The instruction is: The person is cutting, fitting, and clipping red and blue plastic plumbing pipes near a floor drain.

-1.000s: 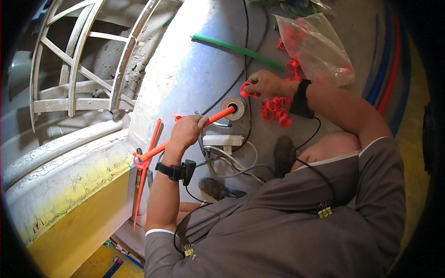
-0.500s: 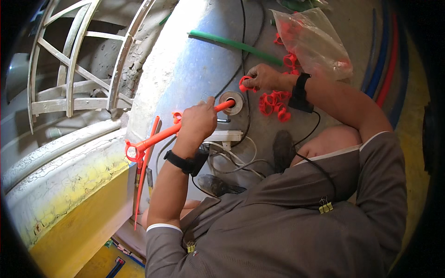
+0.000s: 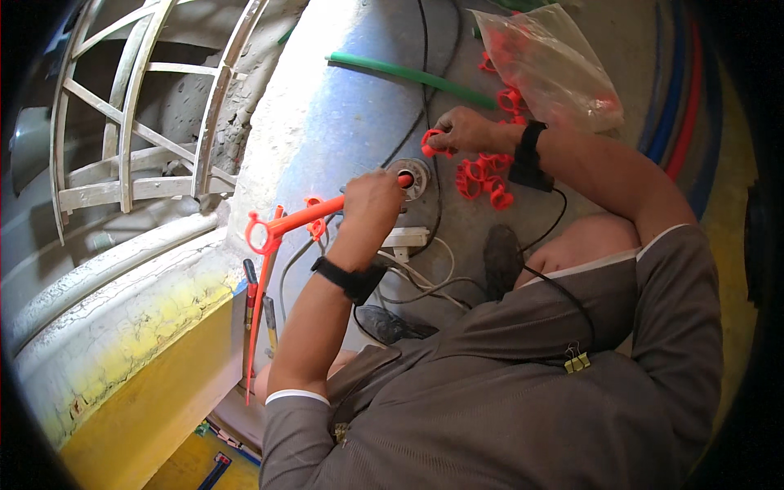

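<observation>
My left hand (image 3: 372, 206) is closed around an orange-red plastic pipe (image 3: 314, 214), held aslant above the floor. A ring-shaped red fitting (image 3: 261, 235) sits at the pipe's left end. Its right end lies over the dark centre of a round, pale ring-shaped piece (image 3: 420, 181); whether it goes inside I cannot tell. My right hand (image 3: 467, 131) pinches a loose red ring fitting (image 3: 434, 144) just beyond that piece. Several more red ring fittings (image 3: 483, 180) lie in a heap beside my right wrist. Another red fitting (image 3: 314, 219) shows behind the pipe.
A clear plastic bag (image 3: 563, 73) with red fittings lies at the far right. A green pipe (image 3: 408, 79) crosses the floor beyond my hands. Cables run around a white power strip (image 3: 406, 238). A pale wooden frame (image 3: 135, 114) stands left; blue and red pipes (image 3: 690, 106) lie right.
My left hand and the pipe have moved a little right and away from me, the fitting end rising in the picture. My right hand keeps its pinch, almost still.
</observation>
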Action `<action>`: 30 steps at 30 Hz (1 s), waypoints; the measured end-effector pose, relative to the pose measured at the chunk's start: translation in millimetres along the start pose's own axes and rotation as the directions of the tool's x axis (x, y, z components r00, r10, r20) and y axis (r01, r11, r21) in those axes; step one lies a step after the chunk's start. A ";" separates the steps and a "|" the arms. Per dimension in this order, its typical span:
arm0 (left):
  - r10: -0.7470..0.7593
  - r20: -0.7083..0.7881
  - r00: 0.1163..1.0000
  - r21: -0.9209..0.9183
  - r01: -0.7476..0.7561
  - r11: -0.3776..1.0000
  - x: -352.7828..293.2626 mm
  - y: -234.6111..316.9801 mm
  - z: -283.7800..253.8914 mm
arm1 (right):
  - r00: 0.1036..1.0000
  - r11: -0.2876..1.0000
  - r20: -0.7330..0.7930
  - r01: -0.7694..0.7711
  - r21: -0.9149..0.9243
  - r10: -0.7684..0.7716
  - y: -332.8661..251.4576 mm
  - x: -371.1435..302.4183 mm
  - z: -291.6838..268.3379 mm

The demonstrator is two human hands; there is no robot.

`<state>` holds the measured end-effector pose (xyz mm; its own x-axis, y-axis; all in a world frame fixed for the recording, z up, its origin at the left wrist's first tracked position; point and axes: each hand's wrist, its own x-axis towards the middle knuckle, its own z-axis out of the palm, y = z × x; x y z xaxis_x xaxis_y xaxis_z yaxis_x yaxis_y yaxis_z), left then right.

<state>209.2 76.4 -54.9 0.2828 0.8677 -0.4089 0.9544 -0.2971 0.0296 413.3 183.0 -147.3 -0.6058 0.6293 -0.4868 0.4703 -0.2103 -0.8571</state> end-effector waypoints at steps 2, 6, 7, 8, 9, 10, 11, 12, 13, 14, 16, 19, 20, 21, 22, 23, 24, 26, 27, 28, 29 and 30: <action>0.035 -0.065 0.997 0.022 -0.033 0.999 -14.6 -11.9 -6.9 | 1.000 1.000 0.006 0.005 -0.001 -0.005 -1.3 -0.3 -0.4; -0.086 0.061 0.994 -0.013 0.087 0.996 -36.5 -29.1 -27.0 | 1.000 1.000 0.031 -0.001 0.016 0.001 -3.0 -3.9 0.5; -0.090 0.060 0.994 -0.012 0.091 0.996 -40.4 -31.9 -27.1 | 0.999 0.999 0.046 0.013 0.047 -0.015 -2.8 -2.7 0.7; -0.085 0.064 0.994 -0.102 0.091 0.991 -44.0 -34.6 -25.5 | 0.999 0.999 0.047 0.016 0.045 -0.018 -1.7 -2.7 0.8; -0.082 0.066 0.994 -0.192 0.093 0.977 -47.4 -38.4 -23.2 | 0.998 0.999 0.065 0.008 0.035 -0.010 -5.2 -4.7 1.5; -0.087 0.064 0.994 -0.193 0.098 0.976 -49.5 -42.6 -20.3 | 0.997 1.000 0.081 0.000 0.026 -0.002 -8.7 -6.0 2.4; -0.105 0.102 0.989 -0.265 0.129 0.956 -51.3 -46.9 -16.6 | 0.996 1.000 0.084 0.002 0.024 -0.004 -12.4 -6.1 3.8; -0.115 0.140 0.983 -0.335 0.157 0.929 -51.8 -49.8 -14.0 | 0.996 1.000 0.092 -0.007 0.027 0.004 -12.2 -6.4 4.4; -0.113 0.139 0.984 -0.337 0.154 0.929 -52.4 -52.5 -11.8 | 0.995 0.999 0.099 -0.016 0.031 0.013 -11.7 -7.3 4.9; -0.127 0.182 0.975 -0.352 0.185 0.918 -52.9 -55.0 -9.9 | 0.995 0.999 0.097 -0.019 0.030 0.016 -10.7 -8.8 5.6; -0.145 0.222 0.964 -0.364 0.220 0.905 -55.8 -62.5 -0.3 | 0.992 0.997 0.123 -0.030 0.068 0.021 -11.1 -9.8 7.9; -0.158 0.196 0.968 -0.453 0.232 0.861 -59.4 -67.4 15.0 | 0.987 0.999 0.161 -0.028 0.042 0.021 -16.0 -14.9 6.4; -0.159 0.195 0.968 -0.532 0.240 0.812 -60.6 -66.3 17.8 | 0.987 0.999 0.162 -0.028 0.040 0.021 -18.3 -16.5 7.1; -0.157 0.192 0.969 -0.606 0.243 0.757 -60.4 -64.7 17.9 | 0.986 0.998 0.166 -0.025 0.050 0.016 -19.4 -17.7 7.1; -0.158 0.190 0.969 -0.608 0.242 0.756 -59.9 -64.5 19.3 | 0.985 0.998 0.171 -0.022 0.060 0.011 -20.5 -18.7 7.1; -0.155 0.190 0.969 -0.612 0.241 0.753 -59.2 -64.9 21.7 | 0.985 0.998 0.171 -0.021 0.058 0.011 -21.7 -19.1 7.1; -0.153 0.191 0.970 -0.617 0.239 0.750 -58.7 -64.3 21.7 | 0.986 0.997 0.166 -0.039 0.066 0.028 -22.8 -19.8 7.2; -0.156 0.192 0.969 -0.609 0.242 0.755 -57.8 -64.0 21.0 | 0.986 0.996 0.161 -0.056 0.072 0.044 -25.2 -20.2 7.0; -0.157 0.195 0.968 -0.600 0.244 0.762 -56.9 -63.3 19.2 | 0.987 0.996 0.156 -0.057 0.068 0.045 -24.9 -20.1 6.9; -0.157 0.193 0.969 -0.601 0.243 0.762 -56.1 -62.6 17.2 | 0.987 0.996 0.152 -0.057 0.064 0.046 -24.9 -20.0 6.6; -0.161 0.203 0.966 -0.586 0.252 0.770 -55.3 -61.8 14.7 | 0.987 0.996 0.151 -0.056 0.062 0.046 -25.0 -19.9 6.2; -0.168 0.212 0.963 -0.571 0.262 0.778 -55.1 -61.5 12.2 | 0.988 0.997 0.145 -0.050 0.056 0.042 -24.2 -18.2 6.3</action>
<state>133.8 42.1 -45.3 0.0912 0.8008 -0.5919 0.8713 0.2236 0.4369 408.9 172.0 -118.8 -0.6725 0.5045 -0.5415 0.4633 -0.2837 -0.8396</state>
